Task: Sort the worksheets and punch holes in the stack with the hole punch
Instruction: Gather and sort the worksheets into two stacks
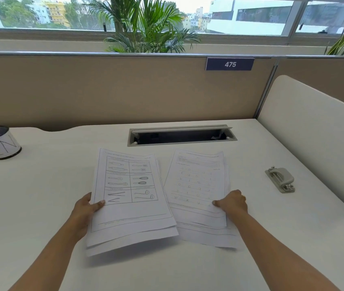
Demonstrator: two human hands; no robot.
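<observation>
Left hand (85,208) grips the left pile (133,208) with thumb on top; right hand (234,203) pinches the right pile (196,185). Better to square each pile against the bench (40,196) before joining them.

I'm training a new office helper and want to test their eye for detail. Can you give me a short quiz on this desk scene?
1. True or false: the hole punch lies on top of a paper pile.
2. Which stack does the left hand grip?
A) the utensil worksheets
B) a stack under the hole punch
C) none, it is empty
3. Fill in: the blue sign reads ___.

Key: 1 false, it sits on the bare desk, right of the papers; 2 A; 3 475.
</observation>
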